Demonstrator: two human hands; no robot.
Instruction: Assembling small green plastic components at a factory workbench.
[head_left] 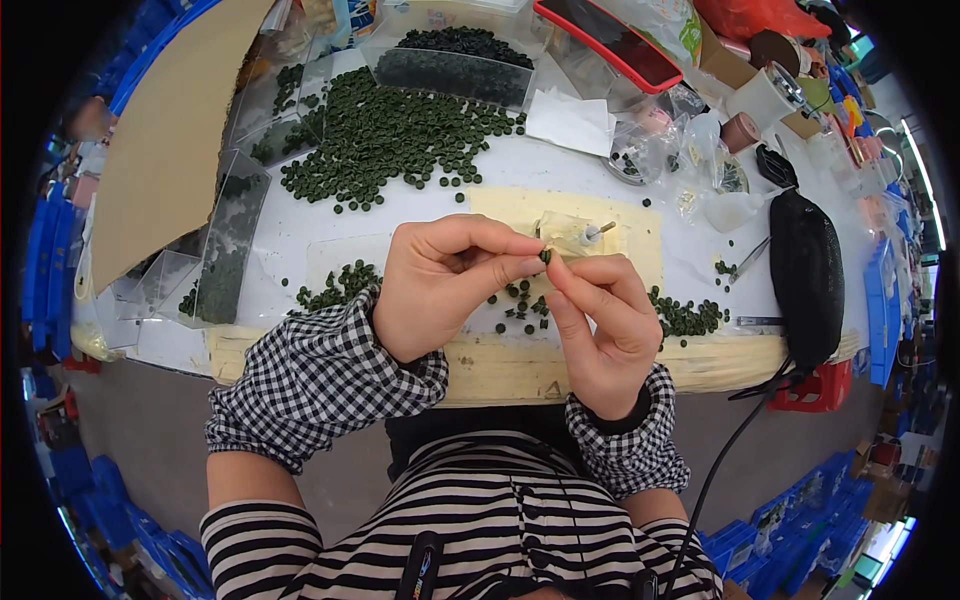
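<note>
While both hands meet over the near table edge: a small dark green disc (546, 256) sits pinched between their fingertips.
Left hand (440, 285): thumb and forefinger closed on the disc's left side, other fingers curled in.
Right hand (600, 325): thumb and forefinger tips pressed to the disc from the right and below; which hand bears it more, hard to say at this size.
Disc position: at the fingertips' meeting point, above the scattered green discs (515, 305) on the yellow mat (640, 235).
Far left: large heap of green discs (390, 135) on the white table (300, 215).
Far: clear tray (450, 72) filled with dark discs.
Just beyond the fingers: small fixture with a metal pin (590, 235).
Right: black pouch (806, 275).
Sleeves: checked cuffs (320, 385).
</note>
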